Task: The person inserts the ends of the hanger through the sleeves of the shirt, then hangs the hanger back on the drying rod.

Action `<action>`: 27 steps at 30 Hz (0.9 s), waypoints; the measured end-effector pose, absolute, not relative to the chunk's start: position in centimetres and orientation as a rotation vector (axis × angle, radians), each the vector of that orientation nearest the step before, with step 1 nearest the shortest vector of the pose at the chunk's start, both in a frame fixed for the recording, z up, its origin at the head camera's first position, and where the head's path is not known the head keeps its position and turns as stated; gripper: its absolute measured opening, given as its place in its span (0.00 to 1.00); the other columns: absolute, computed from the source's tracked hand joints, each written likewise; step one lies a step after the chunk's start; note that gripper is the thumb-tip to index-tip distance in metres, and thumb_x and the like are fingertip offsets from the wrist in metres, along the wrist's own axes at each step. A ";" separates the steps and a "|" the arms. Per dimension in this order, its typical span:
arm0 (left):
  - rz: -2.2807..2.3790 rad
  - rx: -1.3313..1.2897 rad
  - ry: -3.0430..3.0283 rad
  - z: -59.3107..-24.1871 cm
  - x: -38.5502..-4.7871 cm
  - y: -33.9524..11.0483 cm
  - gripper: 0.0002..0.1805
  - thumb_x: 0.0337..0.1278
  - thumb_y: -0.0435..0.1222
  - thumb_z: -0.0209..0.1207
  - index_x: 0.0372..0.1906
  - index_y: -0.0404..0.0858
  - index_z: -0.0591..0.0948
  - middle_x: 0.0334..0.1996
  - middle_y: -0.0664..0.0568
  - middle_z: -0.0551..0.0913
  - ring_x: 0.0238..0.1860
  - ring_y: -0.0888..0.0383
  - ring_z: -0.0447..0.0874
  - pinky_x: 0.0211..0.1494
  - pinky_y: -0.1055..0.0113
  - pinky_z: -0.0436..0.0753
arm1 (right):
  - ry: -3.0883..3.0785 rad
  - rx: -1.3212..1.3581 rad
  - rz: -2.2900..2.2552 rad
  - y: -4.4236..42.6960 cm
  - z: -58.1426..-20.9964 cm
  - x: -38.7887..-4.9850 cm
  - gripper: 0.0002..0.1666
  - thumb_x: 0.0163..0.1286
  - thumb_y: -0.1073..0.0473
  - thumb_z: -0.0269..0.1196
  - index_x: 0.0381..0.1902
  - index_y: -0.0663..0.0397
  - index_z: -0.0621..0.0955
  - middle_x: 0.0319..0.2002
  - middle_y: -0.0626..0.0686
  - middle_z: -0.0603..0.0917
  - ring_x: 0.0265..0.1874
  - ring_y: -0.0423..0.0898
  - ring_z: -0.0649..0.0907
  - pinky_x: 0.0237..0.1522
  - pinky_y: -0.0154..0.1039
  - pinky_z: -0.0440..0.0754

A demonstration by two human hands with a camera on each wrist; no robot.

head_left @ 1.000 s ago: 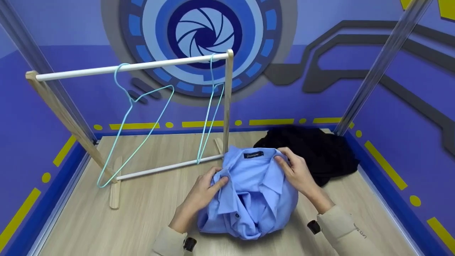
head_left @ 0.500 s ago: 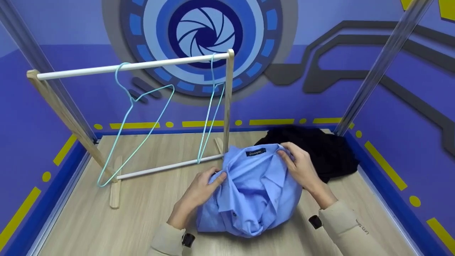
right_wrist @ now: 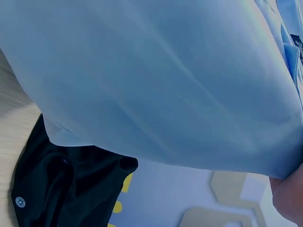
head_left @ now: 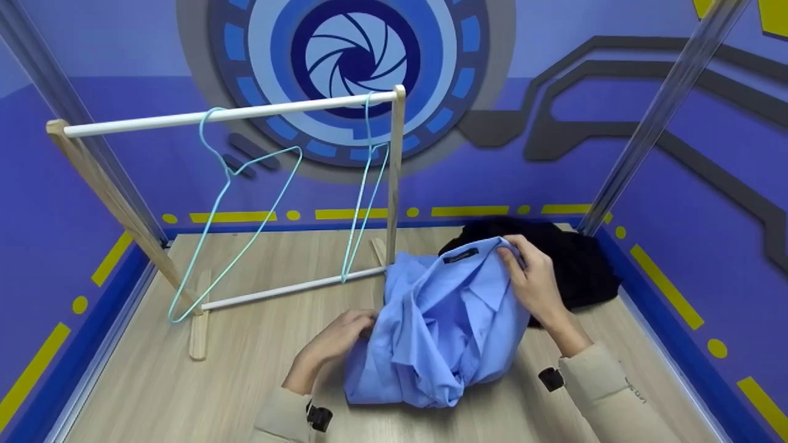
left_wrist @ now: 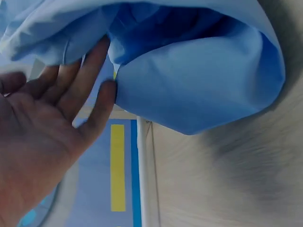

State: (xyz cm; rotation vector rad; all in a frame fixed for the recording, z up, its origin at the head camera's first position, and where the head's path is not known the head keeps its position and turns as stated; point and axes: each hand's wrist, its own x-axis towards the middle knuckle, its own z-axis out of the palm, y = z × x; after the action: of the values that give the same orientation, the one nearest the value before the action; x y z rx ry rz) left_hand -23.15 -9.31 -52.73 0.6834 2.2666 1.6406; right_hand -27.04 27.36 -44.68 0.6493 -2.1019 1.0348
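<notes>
A light blue button shirt is bunched up in front of me, its collar raised on the right and a dark label showing inside the neck. My right hand pinches the collar's right end between thumb and fingers. At the shirt's left side is my left hand, its fingertips partly hidden by the cloth. The left wrist view shows that hand with fingers extended, touching the cloth's edge without curling round it. In the right wrist view, shirt fabric fills most of the picture.
A rack with a white top bar and wooden posts stands at the left. Two light blue hangers, a left one and a right one, hang from it. Black clothing lies crumpled behind the shirt. Blue patterned walls enclose the wooden tabletop.
My right hand has lifted the collar upward and to the right. The left hand has let go of the collar's left side and moved slightly down along the shirt.
</notes>
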 end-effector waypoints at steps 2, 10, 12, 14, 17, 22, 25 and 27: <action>1.625 0.739 2.246 -53.0 -23.2 -9.4 0.15 0.65 0.26 0.48 0.48 0.29 0.83 0.38 0.52 0.82 0.41 0.58 0.78 0.49 0.62 0.79 | -2.096 0.639 1.056 27.3 -44.7 -27.1 0.07 0.74 0.70 0.63 0.46 0.58 0.84 0.41 0.51 0.86 0.39 0.45 0.82 0.46 0.32 0.75; 1.519 0.873 2.149 -54.0 -23.3 -9.7 0.14 0.56 0.23 0.62 0.49 0.26 0.83 0.40 0.49 0.84 0.43 0.57 0.81 0.50 0.65 0.81 | -2.052 0.601 1.097 26.0 -42.9 -25.6 0.07 0.71 0.76 0.62 0.44 0.65 0.83 0.39 0.56 0.86 0.37 0.43 0.80 0.44 0.29 0.74; 1.508 0.891 2.137 -54.1 -23.4 -9.7 0.12 0.55 0.23 0.63 0.46 0.26 0.84 0.39 0.50 0.84 0.42 0.57 0.81 0.50 0.65 0.81 | -2.040 0.587 1.091 25.4 -42.1 -25.0 0.07 0.70 0.78 0.62 0.43 0.68 0.83 0.37 0.58 0.86 0.36 0.43 0.80 0.44 0.28 0.73; 1.530 0.903 2.143 -54.3 -23.5 -9.7 0.09 0.55 0.22 0.63 0.42 0.28 0.84 0.37 0.51 0.83 0.40 0.59 0.80 0.47 0.67 0.79 | -2.036 0.576 1.088 25.3 -41.9 -24.8 0.08 0.70 0.78 0.62 0.43 0.67 0.83 0.37 0.58 0.86 0.36 0.42 0.80 0.44 0.28 0.73; 1.634 0.886 2.146 -54.5 -23.6 -9.8 0.04 0.58 0.23 0.62 0.39 0.29 0.82 0.34 0.54 0.80 0.38 0.59 0.77 0.43 0.70 0.77 | -2.040 0.552 1.094 25.4 -42.0 -24.8 0.08 0.71 0.77 0.62 0.44 0.67 0.83 0.37 0.58 0.86 0.36 0.40 0.79 0.43 0.29 0.72; 1.881 0.829 2.139 -53.9 -23.8 -10.1 0.02 0.69 0.22 0.55 0.41 0.29 0.76 0.36 0.52 0.78 0.40 0.59 0.77 0.45 0.70 0.76 | -2.049 0.505 1.103 26.1 -42.4 -25.2 0.06 0.72 0.75 0.61 0.44 0.67 0.83 0.37 0.59 0.86 0.34 0.41 0.78 0.41 0.29 0.72; 2.002 0.746 2.126 -53.4 -23.8 -10.1 0.03 0.75 0.24 0.50 0.47 0.28 0.73 0.37 0.50 0.80 0.42 0.59 0.79 0.47 0.68 0.78 | -2.061 0.482 1.104 27.0 -43.4 -26.1 0.07 0.73 0.74 0.61 0.45 0.65 0.83 0.38 0.57 0.86 0.34 0.41 0.78 0.41 0.30 0.71; 2.045 0.691 2.156 -53.2 -23.9 -10.2 0.04 0.78 0.26 0.49 0.49 0.28 0.71 0.35 0.50 0.79 0.39 0.59 0.79 0.44 0.68 0.78 | -2.075 0.472 1.107 27.6 -44.1 -26.7 0.07 0.74 0.72 0.61 0.47 0.63 0.83 0.39 0.55 0.86 0.34 0.41 0.78 0.40 0.30 0.71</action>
State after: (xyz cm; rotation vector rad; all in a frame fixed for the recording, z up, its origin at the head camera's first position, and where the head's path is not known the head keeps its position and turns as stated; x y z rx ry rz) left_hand -23.86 -10.17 -53.18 0.6906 2.1558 2.0450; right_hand -26.74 27.63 -44.05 0.4724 -2.0752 1.1068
